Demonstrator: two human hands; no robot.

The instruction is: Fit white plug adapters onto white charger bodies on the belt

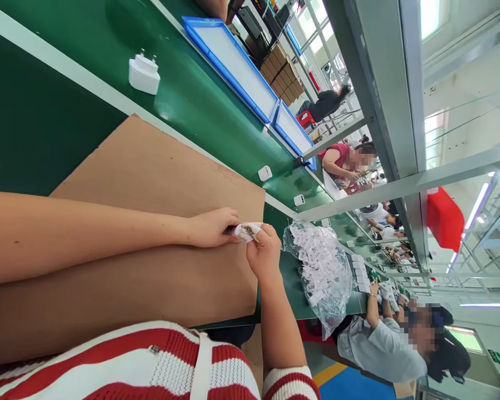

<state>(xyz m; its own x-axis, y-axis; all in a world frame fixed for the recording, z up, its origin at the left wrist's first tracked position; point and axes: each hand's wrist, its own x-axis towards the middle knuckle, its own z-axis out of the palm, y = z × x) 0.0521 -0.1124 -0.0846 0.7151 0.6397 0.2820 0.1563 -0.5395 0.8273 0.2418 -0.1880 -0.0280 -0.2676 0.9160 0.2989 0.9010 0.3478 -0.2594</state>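
Both hands meet right in the middle of the frame, over the far edge of a brown cardboard sheet [158, 172] lying on the green table [37, 128]. The left hand [211, 228] comes in from the left edge with its grip closed on one end of a small white part [246, 230]. The right hand [265, 256] comes up from the bottom with its grip pinched on the other end. So the part sits between the two sets of fingertips, just above the cardboard. There's something brownish on it, maybe metal contacts, but it's too small to say for sure.

Holding it at both ends looks like a way to keep something that tiny steady, and I'd guess the cardboard is there as a softer surface under the hands than the table.

Just right of the hands there's a clear bag of white pieces [321, 269], close enough to reach easily. A white plug adapter [144, 73] sits prongs up in the upper left, well away from the hands. Blue trays [233, 61] lie along the top, and other people work at the right edge.
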